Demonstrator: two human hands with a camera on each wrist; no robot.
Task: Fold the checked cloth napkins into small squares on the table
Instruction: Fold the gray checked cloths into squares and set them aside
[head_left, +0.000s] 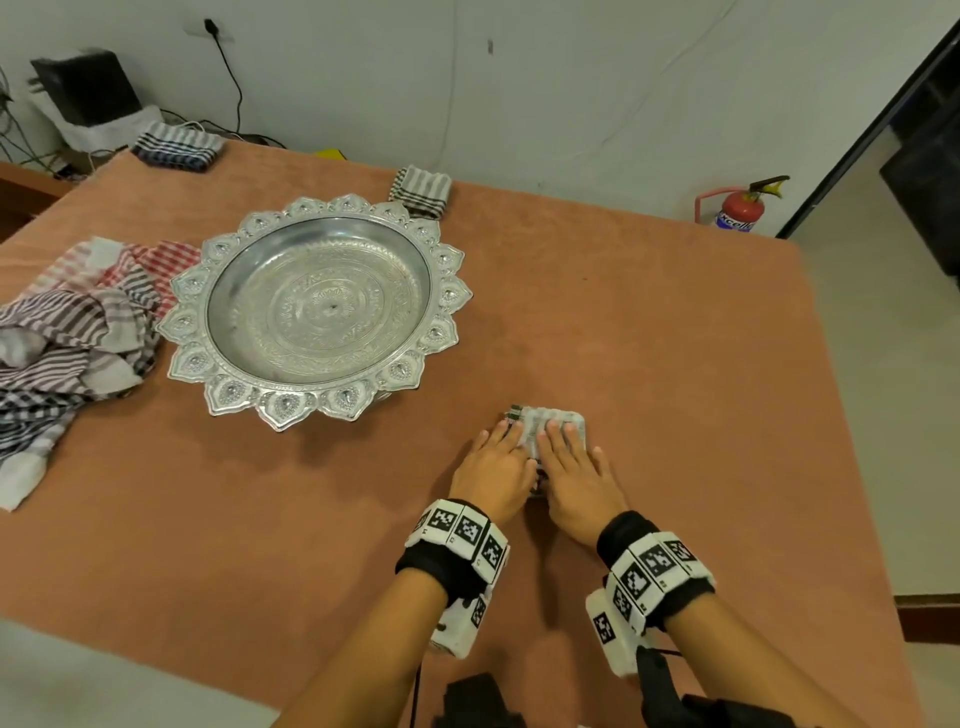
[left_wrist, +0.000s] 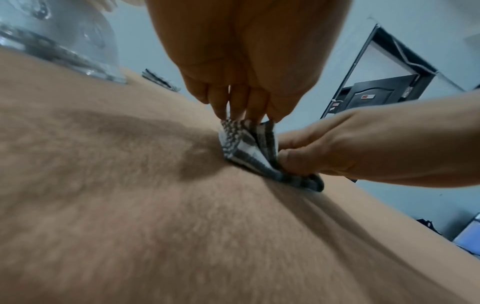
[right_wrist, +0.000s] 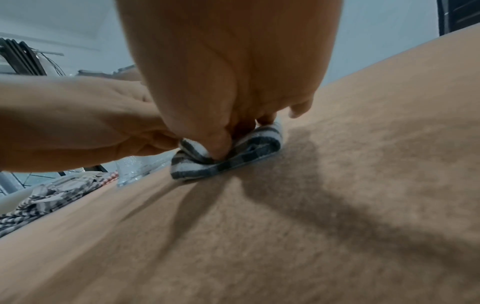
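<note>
Head view looks down from above; wrist views sit low, perhaps tabletop-near, sharing the folded napkin (left_wrist: 246, 150).

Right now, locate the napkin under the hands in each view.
Head: folded checked napkin lower centre-right, under both hands' fingers.
Left wrist: centre, below the left hand's fingers.
Right wrist: centre, thumb pressing it.
Shared landmark: silver tray, upper left in the left wrist view.

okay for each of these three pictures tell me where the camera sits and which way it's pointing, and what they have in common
Head: above the table, looking down; both forearms, left hand, right hand press the napkin.
Left wrist: under the left hand, looking along the fingers; right hand enters.
Right wrist: under the right hand, looking toward the silver tray.
Shared: all show the napkin.
</note>
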